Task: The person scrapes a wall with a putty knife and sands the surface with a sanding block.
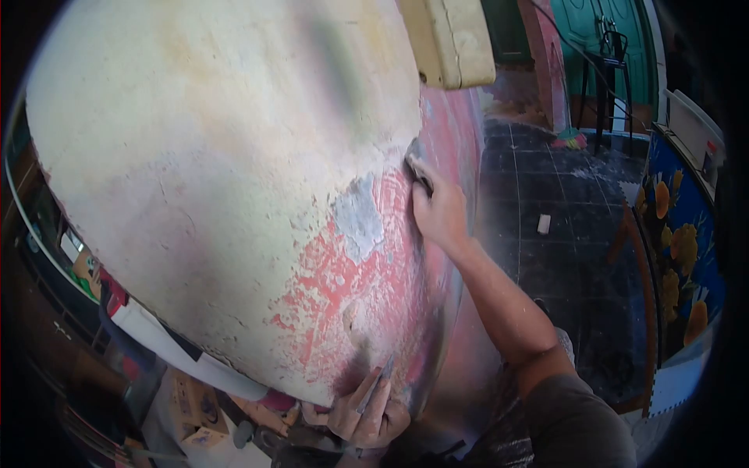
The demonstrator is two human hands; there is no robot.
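Note:
A curved wall (234, 117) fills the middle of the view, with cream paint peeled to red and a bare grey patch (360, 218). At the wall's right edge, my right hand (441, 204) is closed around a flat, dark grey scraper (413, 154), which touches the surface. Most of its handle is hidden by the fingers. Low in the view, my left hand (370, 415) is against the wall's lower part, fingers bent around a thin grey blade-like tool (387, 367). Its exact kind is hard to make out.
A cream box-like fitting (452, 43) juts out above my right hand. Dark floor tiles (538, 179) lie to the right, with a small pale block (544, 224) on them. Farther right stand a black stool (608, 74) and a blue flowered panel (679, 234). A cardboard box (195, 409) sits lower left.

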